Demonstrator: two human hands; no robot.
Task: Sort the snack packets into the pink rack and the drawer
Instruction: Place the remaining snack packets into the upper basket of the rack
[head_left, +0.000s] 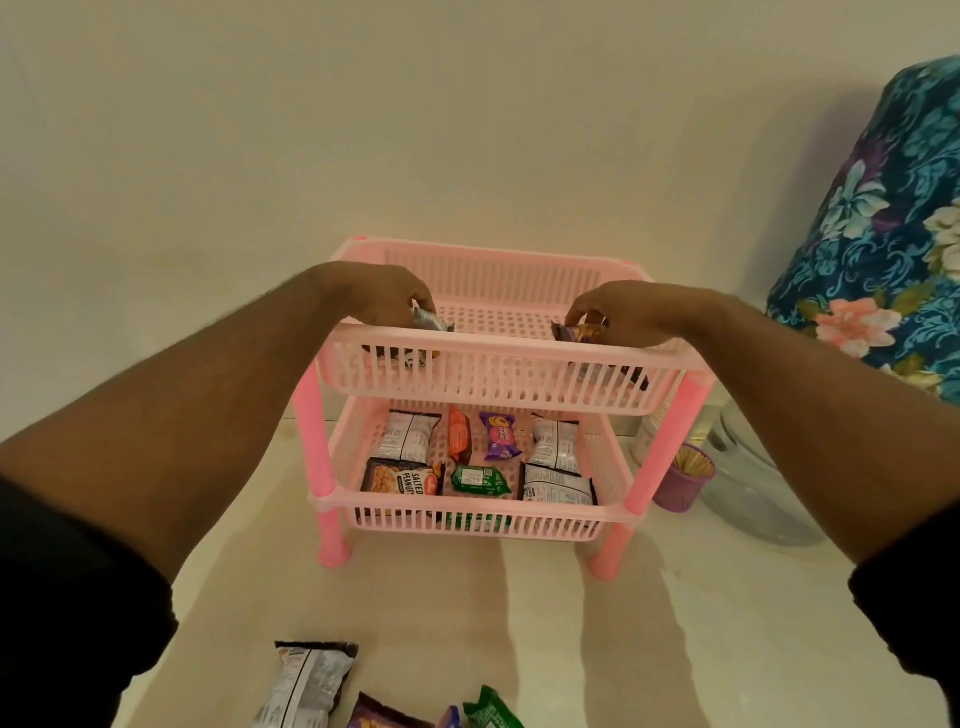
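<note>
Pink rack (483, 358), two tiers: both hands are placing packets into the top one. Left hand (384, 296) pinches a silver packet (428, 319), right hand (618, 312) a dark packet (576, 331), each just under its fingertips, above the tray floor. Next, likely let go. Seven packets lie below; four wait nearby.

Your two arms enter from the lower corners, both bare from the forearm down to the wrist. Black sleeves on both sides, pushed or cut to about the elbow; the left sleeve (78, 597) shows as a wide dark mass with a soft rounded cuff edge, the right sleeve (914, 587) is a narrower dark band. Plain fabric, no logos or stripes. Your left hand (382, 296) and right hand (618, 312) are ungloved. Fine hair shows on your left forearm.
</note>
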